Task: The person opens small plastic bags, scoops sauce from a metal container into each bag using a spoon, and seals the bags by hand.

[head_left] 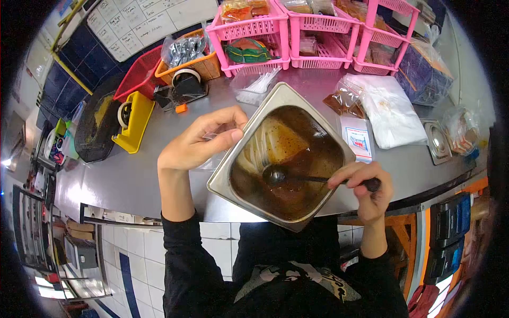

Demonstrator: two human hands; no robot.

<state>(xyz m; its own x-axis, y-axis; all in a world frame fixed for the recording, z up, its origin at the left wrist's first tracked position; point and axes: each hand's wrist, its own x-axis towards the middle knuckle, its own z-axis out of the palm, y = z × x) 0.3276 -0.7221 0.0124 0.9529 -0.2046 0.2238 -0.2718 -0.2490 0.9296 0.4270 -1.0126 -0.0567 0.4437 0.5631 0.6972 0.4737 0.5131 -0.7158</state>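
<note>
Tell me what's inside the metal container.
The metal container holds brown liquid, plus the head of a dark ladle whose handle the right hand grips. Whatever lies beneath the murky liquid or the ladle's head is covered.

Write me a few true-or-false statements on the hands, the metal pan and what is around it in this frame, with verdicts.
1. The left hand grips the metal pan at its rim. True.
2. The right hand holds the ladle by its handle. True.
3. The ladle's bowl hangs outside the pan. False: it is inside.
4. The pan is dry. False: it contains brown liquid.
5. A yellow tape dispenser stands left of the pan in the picture. True.
</note>
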